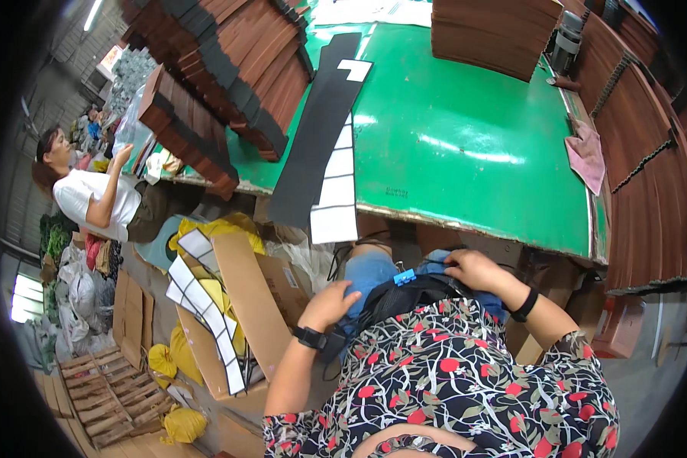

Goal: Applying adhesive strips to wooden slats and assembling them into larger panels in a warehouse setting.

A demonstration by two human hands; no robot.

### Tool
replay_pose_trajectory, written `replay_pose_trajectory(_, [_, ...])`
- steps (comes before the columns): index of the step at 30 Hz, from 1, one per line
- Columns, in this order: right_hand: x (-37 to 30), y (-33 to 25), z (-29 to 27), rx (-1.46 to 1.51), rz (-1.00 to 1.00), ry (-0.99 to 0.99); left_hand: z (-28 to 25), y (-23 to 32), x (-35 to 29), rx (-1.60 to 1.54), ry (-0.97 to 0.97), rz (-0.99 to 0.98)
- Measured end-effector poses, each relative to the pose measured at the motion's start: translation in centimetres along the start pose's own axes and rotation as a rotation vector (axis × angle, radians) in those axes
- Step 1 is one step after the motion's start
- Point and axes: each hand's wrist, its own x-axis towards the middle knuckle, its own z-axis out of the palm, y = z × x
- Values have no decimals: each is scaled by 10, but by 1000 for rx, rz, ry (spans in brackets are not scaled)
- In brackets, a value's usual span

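My left hand (330, 304) rests at the left side of my lap, its fingers apart and touching the blue denim (370, 273) over my thigh. On the other thigh lies my right hand (475, 269), fingers spread on the denim and nothing seen in them. Between the hands sits a black pouch (416, 294) with a blue clip (404, 278) at its top. Ahead of me, a long black strip (313, 130) lies on the green table (450, 114). A strip of white pieces with black edges (337, 187) lies beside it, hanging over the near edge.
Brown stacked sheets (496, 34) stand at the table's back; tall brown stacks with dark edges (206, 69) line the left. A pink cloth (585, 156) hangs at the right edge. Left of me, a cardboard box (252, 305) holds white black-edged strips (206, 305). A person (99, 191) stands far left.
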Motion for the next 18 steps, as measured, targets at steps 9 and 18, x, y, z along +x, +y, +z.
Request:
replay_pose_trajectory(9, [37,59,95,246,304,-170,11,1,-4,-17,-25,-140])
replay_pose_trajectory(18, [22,43,71,488,432,-190,-37,15,5,-102,-369,-133])
